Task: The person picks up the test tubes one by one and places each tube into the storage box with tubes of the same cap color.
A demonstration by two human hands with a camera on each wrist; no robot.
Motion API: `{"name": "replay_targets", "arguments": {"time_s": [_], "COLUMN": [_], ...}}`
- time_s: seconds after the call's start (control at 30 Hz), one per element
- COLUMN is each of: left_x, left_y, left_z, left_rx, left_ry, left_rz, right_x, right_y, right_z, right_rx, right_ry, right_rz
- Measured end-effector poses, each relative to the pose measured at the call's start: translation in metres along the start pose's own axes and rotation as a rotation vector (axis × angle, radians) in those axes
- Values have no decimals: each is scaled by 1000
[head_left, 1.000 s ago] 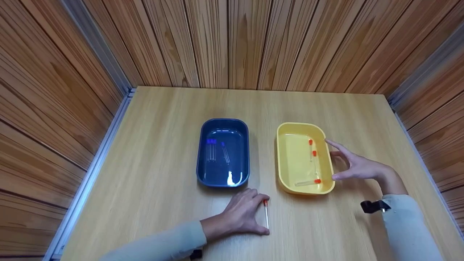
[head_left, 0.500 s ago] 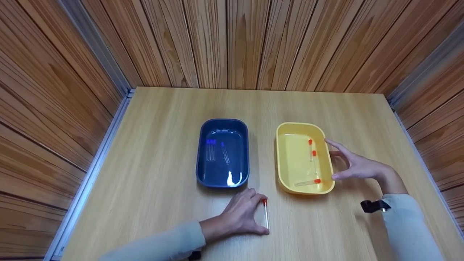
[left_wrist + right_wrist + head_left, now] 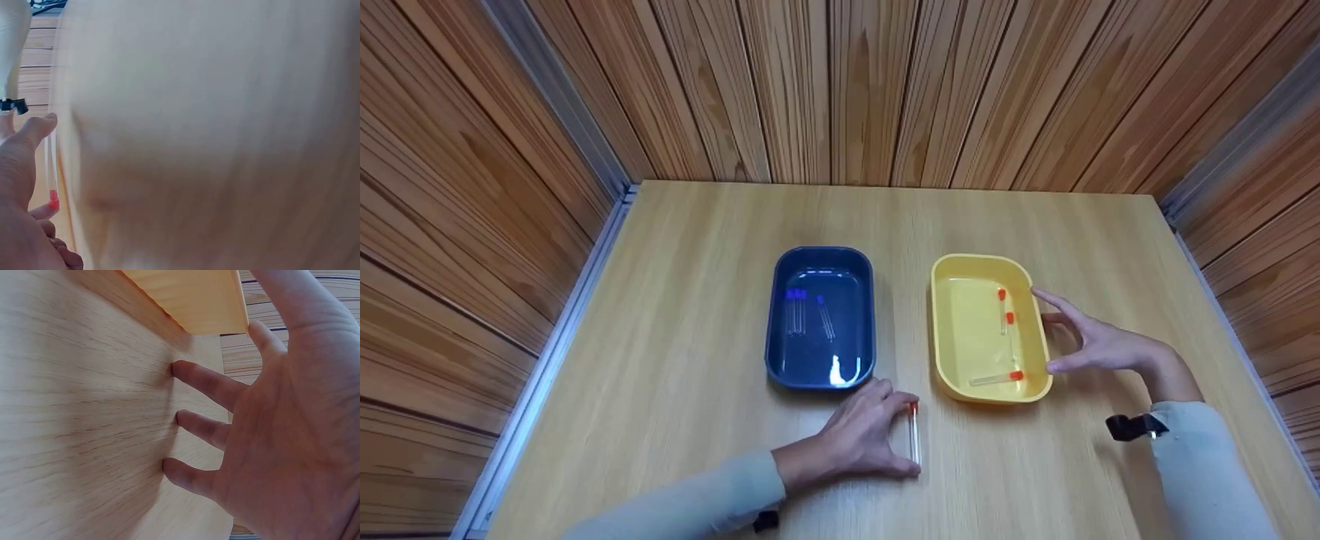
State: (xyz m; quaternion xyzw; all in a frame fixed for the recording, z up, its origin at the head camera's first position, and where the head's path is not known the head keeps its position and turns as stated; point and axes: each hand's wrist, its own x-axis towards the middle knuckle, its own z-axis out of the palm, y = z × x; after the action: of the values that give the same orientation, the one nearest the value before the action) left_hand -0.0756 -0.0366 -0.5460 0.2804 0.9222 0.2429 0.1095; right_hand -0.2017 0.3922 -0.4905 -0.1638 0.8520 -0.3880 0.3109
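My left hand (image 3: 862,435) pinches a clear test tube with a red cap (image 3: 914,439) lengthwise, the index finger at the cap and the thumb at the rounded end. In the left wrist view the tube (image 3: 52,157) spans that same gap. My right hand (image 3: 1099,349) is at the right side of the yellow tray (image 3: 960,330), thumb and index fingertip at its rim. The right wrist view shows the other fingers (image 3: 197,428) spread, their tips down at the tabletop. Several red-capped tubes (image 3: 996,379) lie in the yellow tray.
Left of the yellow tray stands a dark blue tray (image 3: 847,352), with several purple-capped tubes (image 3: 796,311) lying in it. Wood-plank walls (image 3: 862,90) enclose the light wooden table (image 3: 682,300) at the back and sides.
My left hand has shifted slightly away from me and to the right, taking the red-capped test tube along. My right hand and both trays stay where they were.
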Motion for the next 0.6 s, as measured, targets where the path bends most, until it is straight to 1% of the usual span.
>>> {"name": "replay_targets", "arguments": {"time_s": [0.13,0.27,0.37,0.53,0.6], "left_x": [3,7,10,15,17], "left_y": [4,9,15,24,27], "left_z": [-5,-10,-17,-30,-35], "left_rx": [-102,-222,-290,-372,-385], "left_ry": [-22,-51,-71,-94,-89], "left_rz": [-19,-14,-9,-11,-4], "right_x": [0,-1,-2,-3,-3], "right_y": [0,0,0,1,1], "right_z": [0,0,0,0,0], "right_rx": [-4,-11,-13,-9,-5], "right_ry": [-1,5,6,6,5], "right_rz": [4,-2,0,4,1]}}
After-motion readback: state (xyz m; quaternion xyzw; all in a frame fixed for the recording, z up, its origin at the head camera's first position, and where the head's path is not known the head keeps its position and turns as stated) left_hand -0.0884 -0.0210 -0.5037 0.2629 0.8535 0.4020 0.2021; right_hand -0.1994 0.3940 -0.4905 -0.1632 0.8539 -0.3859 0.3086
